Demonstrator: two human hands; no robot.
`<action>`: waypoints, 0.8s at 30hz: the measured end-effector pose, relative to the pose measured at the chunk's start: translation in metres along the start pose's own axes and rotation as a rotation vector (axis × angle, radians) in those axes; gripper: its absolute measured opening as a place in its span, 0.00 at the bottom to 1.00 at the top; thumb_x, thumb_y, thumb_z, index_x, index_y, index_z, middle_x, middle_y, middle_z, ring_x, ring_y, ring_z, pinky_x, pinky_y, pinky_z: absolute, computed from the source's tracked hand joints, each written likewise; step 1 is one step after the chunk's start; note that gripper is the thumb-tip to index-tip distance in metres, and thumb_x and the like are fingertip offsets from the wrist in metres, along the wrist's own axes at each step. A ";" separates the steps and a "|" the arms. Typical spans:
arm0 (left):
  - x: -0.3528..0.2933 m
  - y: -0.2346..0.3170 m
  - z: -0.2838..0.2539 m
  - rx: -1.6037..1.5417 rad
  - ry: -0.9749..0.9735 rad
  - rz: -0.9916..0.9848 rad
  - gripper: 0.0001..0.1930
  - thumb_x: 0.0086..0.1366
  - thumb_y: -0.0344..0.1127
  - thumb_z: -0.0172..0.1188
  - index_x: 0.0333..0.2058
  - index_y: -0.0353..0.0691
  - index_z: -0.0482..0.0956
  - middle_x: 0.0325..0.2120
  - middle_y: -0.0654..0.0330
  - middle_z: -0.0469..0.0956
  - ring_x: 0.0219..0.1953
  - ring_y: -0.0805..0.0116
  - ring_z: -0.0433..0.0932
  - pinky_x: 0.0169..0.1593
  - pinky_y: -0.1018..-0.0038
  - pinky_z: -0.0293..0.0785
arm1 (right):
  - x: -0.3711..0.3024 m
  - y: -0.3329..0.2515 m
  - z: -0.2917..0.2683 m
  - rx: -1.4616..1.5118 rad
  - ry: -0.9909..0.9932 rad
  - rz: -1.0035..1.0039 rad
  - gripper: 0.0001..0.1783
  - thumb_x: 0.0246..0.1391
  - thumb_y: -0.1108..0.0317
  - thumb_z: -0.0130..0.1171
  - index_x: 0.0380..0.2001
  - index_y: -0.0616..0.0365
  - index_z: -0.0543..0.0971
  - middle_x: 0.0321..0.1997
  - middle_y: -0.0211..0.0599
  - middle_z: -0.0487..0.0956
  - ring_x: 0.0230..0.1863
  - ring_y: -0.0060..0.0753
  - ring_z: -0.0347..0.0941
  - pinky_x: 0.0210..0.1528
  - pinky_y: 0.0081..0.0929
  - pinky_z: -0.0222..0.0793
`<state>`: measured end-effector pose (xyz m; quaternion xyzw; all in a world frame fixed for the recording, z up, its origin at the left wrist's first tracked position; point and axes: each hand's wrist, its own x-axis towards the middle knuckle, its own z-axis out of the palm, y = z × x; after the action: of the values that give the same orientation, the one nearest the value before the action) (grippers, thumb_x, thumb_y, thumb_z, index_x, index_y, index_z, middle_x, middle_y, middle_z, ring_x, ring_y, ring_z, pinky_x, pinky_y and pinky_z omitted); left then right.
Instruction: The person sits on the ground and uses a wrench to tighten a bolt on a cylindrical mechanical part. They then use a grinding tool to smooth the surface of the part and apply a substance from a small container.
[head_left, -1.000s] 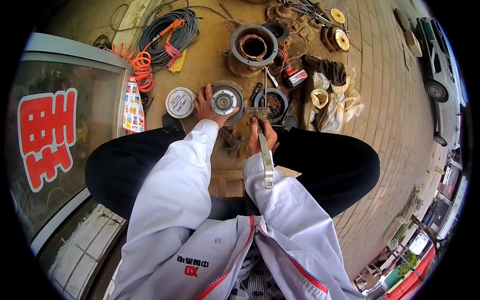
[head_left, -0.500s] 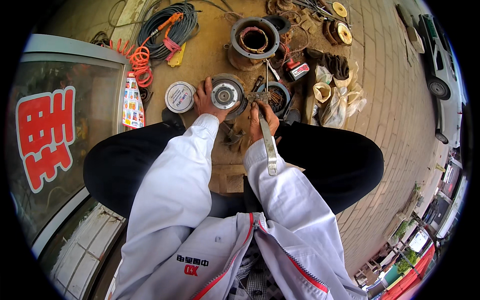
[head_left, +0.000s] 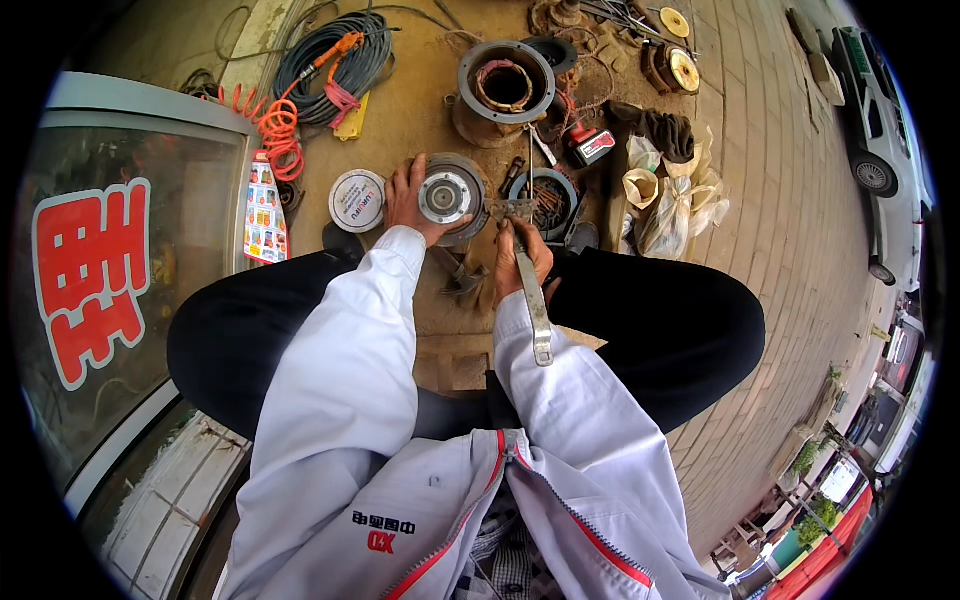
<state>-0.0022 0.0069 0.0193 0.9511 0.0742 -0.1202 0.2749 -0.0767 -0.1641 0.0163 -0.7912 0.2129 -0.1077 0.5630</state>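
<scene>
My left hand (head_left: 408, 202) grips the left edge of a round metal part (head_left: 449, 193), a dark ring with a bright bolted hub. Closed fingers of my right hand (head_left: 524, 258) hold a metal tool with a long flat bar (head_left: 537, 320), whose end lies over my right sleeve. At the tool's head, a small metal plate (head_left: 512, 209) comes close to the round part's right side; whether they touch I cannot tell. A thin upright rod (head_left: 531, 160) rises beyond the plate. Behind it stands a blue-rimmed bowl (head_left: 568, 190) of bolts or similar small metal pieces.
A round white-lidded tin (head_left: 357, 201) sits left of my left hand. Beyond are a motor housing (head_left: 468, 78), a coiled dark hose (head_left: 300, 65), an orange coiled hose (head_left: 284, 150) and a red power tool (head_left: 583, 133). Plastic bags (head_left: 664, 232) lie right; a glass door (head_left: 150, 250) stands left.
My right hand and the flat bar have come slightly nearer to my body. My left hand keeps its grip on the round part. The whole view has shifted a little.
</scene>
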 end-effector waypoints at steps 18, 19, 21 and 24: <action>0.004 -0.001 0.006 0.013 0.021 -0.002 0.70 0.34 0.64 0.80 0.71 0.49 0.46 0.65 0.46 0.56 0.67 0.41 0.54 0.71 0.51 0.52 | 0.023 -0.030 0.003 0.022 -0.009 0.000 0.11 0.58 0.70 0.65 0.39 0.68 0.82 0.29 0.40 0.84 0.31 0.23 0.78 0.37 0.23 0.74; 0.005 -0.002 0.007 0.009 0.032 0.007 0.70 0.34 0.64 0.80 0.71 0.48 0.47 0.65 0.45 0.56 0.67 0.40 0.54 0.71 0.51 0.52 | 0.016 -0.021 0.002 0.011 0.004 -0.038 0.11 0.58 0.69 0.65 0.39 0.67 0.82 0.29 0.40 0.83 0.30 0.23 0.78 0.36 0.23 0.74; 0.002 -0.003 0.005 0.017 0.029 0.013 0.69 0.35 0.63 0.80 0.71 0.47 0.47 0.65 0.45 0.57 0.67 0.40 0.54 0.71 0.51 0.52 | -0.003 -0.005 -0.003 -0.010 0.028 -0.122 0.11 0.59 0.69 0.65 0.39 0.66 0.82 0.28 0.38 0.83 0.29 0.23 0.77 0.34 0.22 0.73; 0.002 -0.001 0.003 0.019 0.010 -0.006 0.69 0.35 0.63 0.80 0.71 0.48 0.47 0.65 0.46 0.57 0.67 0.40 0.54 0.71 0.52 0.51 | 0.003 -0.006 -0.001 -0.025 0.034 -0.090 0.11 0.59 0.68 0.65 0.40 0.65 0.83 0.28 0.37 0.83 0.29 0.23 0.77 0.34 0.23 0.73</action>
<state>-0.0013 0.0061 0.0160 0.9540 0.0773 -0.1171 0.2651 -0.0730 -0.1651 0.0217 -0.8050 0.1879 -0.1436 0.5442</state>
